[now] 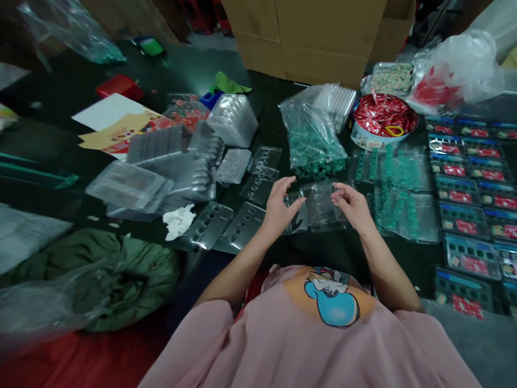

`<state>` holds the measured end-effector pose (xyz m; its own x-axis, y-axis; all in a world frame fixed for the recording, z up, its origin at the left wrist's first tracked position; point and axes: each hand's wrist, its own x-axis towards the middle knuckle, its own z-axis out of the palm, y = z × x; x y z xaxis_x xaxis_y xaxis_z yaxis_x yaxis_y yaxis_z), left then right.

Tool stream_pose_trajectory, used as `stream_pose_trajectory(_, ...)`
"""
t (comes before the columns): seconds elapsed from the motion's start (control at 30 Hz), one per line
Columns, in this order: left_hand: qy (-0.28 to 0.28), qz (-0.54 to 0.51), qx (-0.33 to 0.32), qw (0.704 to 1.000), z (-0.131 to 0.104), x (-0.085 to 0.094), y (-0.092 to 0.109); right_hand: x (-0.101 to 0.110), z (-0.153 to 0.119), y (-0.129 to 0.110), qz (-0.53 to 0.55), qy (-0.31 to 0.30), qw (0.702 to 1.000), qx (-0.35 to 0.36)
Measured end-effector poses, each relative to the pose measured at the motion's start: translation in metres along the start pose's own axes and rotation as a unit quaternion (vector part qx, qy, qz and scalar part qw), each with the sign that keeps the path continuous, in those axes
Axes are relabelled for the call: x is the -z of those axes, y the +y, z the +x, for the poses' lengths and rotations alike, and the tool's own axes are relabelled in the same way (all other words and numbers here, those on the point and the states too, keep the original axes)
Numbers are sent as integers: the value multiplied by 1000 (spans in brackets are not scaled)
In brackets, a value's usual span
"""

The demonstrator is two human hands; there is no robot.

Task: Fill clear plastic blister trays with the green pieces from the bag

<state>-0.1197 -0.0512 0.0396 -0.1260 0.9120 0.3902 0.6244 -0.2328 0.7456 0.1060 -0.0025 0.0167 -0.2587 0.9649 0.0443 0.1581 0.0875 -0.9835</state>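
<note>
A clear plastic blister tray (323,207) lies on the dark table in front of me, between my hands. My left hand (279,209) is at its left, thumb and fingers spread apart, over another clear tray (298,222). At the right edge of the middle tray is my right hand (352,206), its fingertips drawn together; what they pinch, if anything, is too small to make out. Just beyond the trays lies a clear bag of small green pieces (317,148). Right of my right hand, clear trays hold rows of green pieces (404,210).
Stacked clear trays (161,167) stand to the left, with several single trays (210,223) nearer me. A round tin (377,141) holds red packets and yellow-handled scissors (395,131). Filled packs (460,218) line the right side. A cardboard box (307,40) stands behind.
</note>
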Motion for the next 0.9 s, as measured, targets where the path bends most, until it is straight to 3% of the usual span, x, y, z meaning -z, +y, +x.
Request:
stream_pose_trajectory(0.17,-203,72,-86,973,-45,-28,-23,29,-51,20,-164,-131,978,-8)
stream_pose_trajectory(0.3,-286,131,-132,940,-59,-59,-33,20,-72,32,-287,-161,944,23)
stream_pose_trajectory(0.4,-337,182,-141,913,-57,-68,-39,9,-79,40,-357,-154,921,39)
stream_pose_trajectory(0.5,-369,214,-158,891,-55,-62,-44,3,-83,47,-398,-160,901,57)
stream_pose_trajectory(0.63,-381,209,-183,882,-59,-48,-50,2,-89,51,-428,-174,883,80)
stream_pose_trajectory(0.8,-381,201,-179,885,-65,-43,-52,9,-94,50,-462,-54,885,-13)
stream_pose_trajectory(0.9,-387,205,-169,883,-65,-43,-51,12,-98,50,-493,-30,868,-56)
